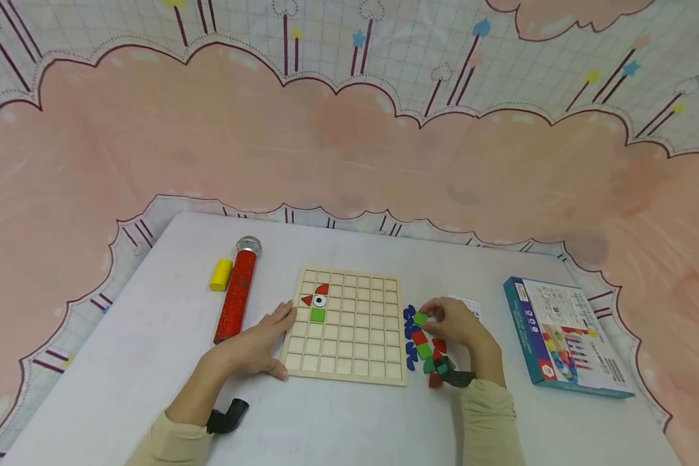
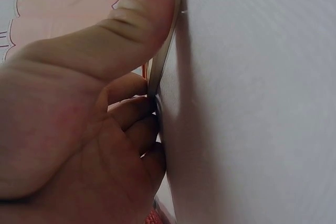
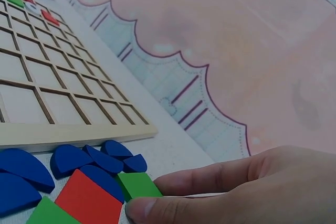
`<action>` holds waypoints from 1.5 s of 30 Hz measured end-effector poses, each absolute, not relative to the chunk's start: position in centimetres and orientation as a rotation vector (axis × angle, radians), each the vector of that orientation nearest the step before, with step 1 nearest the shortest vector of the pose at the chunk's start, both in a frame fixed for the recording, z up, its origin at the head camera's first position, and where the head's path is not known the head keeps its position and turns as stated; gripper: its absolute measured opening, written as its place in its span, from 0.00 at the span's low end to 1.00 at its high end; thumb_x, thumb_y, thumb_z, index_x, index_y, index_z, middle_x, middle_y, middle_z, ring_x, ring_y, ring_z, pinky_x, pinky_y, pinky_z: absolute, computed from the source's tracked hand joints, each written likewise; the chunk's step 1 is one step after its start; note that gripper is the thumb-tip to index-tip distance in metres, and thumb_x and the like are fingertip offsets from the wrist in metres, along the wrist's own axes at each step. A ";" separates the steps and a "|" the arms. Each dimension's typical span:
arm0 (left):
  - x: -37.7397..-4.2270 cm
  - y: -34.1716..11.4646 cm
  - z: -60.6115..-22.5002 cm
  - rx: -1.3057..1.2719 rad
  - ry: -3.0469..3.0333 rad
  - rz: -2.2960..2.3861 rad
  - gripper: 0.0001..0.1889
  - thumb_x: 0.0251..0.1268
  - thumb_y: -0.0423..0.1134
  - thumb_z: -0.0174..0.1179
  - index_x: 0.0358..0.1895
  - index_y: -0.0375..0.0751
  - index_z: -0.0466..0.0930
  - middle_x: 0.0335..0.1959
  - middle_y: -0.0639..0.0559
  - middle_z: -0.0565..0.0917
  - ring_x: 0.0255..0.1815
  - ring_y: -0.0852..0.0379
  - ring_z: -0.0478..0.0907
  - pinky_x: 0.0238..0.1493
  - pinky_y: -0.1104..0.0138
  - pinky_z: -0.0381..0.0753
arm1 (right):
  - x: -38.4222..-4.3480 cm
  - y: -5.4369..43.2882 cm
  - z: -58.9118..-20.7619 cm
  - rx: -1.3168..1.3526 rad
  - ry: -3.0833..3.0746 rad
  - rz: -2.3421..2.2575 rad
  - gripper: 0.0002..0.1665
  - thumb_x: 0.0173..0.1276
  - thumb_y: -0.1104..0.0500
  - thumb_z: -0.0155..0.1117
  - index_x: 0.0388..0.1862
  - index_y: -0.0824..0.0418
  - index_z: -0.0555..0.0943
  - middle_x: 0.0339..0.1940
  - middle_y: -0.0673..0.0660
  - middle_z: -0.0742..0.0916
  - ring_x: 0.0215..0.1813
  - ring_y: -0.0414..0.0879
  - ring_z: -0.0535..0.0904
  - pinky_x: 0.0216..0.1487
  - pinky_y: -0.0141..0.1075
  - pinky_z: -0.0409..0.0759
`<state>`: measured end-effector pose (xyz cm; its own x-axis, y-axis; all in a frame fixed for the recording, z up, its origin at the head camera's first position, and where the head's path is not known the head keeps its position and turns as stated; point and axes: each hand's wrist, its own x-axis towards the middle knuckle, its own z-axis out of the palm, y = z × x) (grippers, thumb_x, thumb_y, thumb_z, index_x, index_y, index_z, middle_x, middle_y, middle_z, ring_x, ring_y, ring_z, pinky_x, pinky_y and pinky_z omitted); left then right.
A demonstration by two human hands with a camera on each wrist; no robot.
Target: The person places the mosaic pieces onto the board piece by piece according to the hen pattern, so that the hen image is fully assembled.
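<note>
A wooden grid board [image 1: 349,377] lies on the table in the head view. My left hand [image 1: 247,343] rests at its left edge, thumb and fingers spread along the rim [image 2: 163,61]. In the board's upper left cells sit red pieces [image 1: 322,289], a white tile with a black dot [image 1: 320,300] and a green square [image 1: 317,315]. Right of the board, my right hand [image 1: 457,323] pinches a green square block [image 3: 137,185] between thumb and finger. Around it lie blue curved pieces [image 3: 71,160], a red square [image 3: 90,198] and more green and red pieces.
On the left lie a red glittery microphone [image 1: 237,294] and a yellow cylinder [image 1: 221,275]. A boxed set [image 1: 571,336] lies at the right. Partly behind my right hand is a printed card [image 1: 468,305]. A patterned cloth [image 1: 326,142] hangs behind the table.
</note>
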<state>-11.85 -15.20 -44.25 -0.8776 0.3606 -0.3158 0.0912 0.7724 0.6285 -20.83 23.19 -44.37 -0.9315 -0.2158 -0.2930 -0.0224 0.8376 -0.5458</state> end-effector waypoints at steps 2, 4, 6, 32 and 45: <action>-11.9 -15.2 -44.2 0.342 2.541 0.876 0.61 0.35 0.40 0.77 0.75 0.38 0.47 0.79 0.44 0.42 0.78 0.38 0.40 0.74 0.46 0.50 | -20.8 23.1 -44.3 -0.180 2.666 -0.794 0.17 0.57 0.58 0.71 0.47 0.55 0.82 0.38 0.53 0.82 0.40 0.47 0.74 0.37 0.33 0.79; -11.9 -15.3 -44.3 0.335 2.538 0.881 0.61 0.34 0.40 0.78 0.75 0.38 0.47 0.79 0.44 0.42 0.78 0.38 0.41 0.74 0.46 0.50 | -20.8 23.1 -44.3 -0.183 2.660 -0.796 0.17 0.58 0.59 0.71 0.47 0.56 0.82 0.38 0.53 0.82 0.40 0.46 0.74 0.37 0.33 0.80; -11.9 -15.2 -44.3 0.328 2.537 0.879 0.61 0.34 0.40 0.78 0.75 0.38 0.47 0.79 0.44 0.42 0.78 0.38 0.41 0.74 0.46 0.51 | -20.8 23.1 -44.3 -0.181 2.660 -0.798 0.16 0.57 0.59 0.71 0.46 0.55 0.82 0.37 0.53 0.81 0.40 0.47 0.74 0.37 0.33 0.79; -12.0 -15.2 -43.9 0.330 2.542 0.833 0.61 0.35 0.42 0.78 0.75 0.38 0.47 0.79 0.44 0.42 0.78 0.38 0.41 0.74 0.46 0.51 | -20.6 23.2 -43.6 -0.191 2.639 -0.860 0.15 0.59 0.59 0.69 0.47 0.53 0.83 0.35 0.53 0.81 0.40 0.47 0.74 0.38 0.33 0.80; -12.0 -15.1 -43.9 0.342 2.538 0.825 0.61 0.36 0.42 0.77 0.75 0.37 0.46 0.79 0.44 0.42 0.77 0.37 0.41 0.74 0.46 0.52 | -20.8 23.1 -42.9 -0.195 2.710 -0.839 0.11 0.65 0.57 0.64 0.46 0.53 0.84 0.36 0.53 0.84 0.40 0.47 0.75 0.42 0.34 0.79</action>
<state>-12.04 -15.15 -43.94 -0.8692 0.3614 -0.3376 0.0938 0.7907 0.6050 -20.76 23.13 -42.86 -0.9467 -0.2144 -0.2406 -0.0409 0.8205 -0.5702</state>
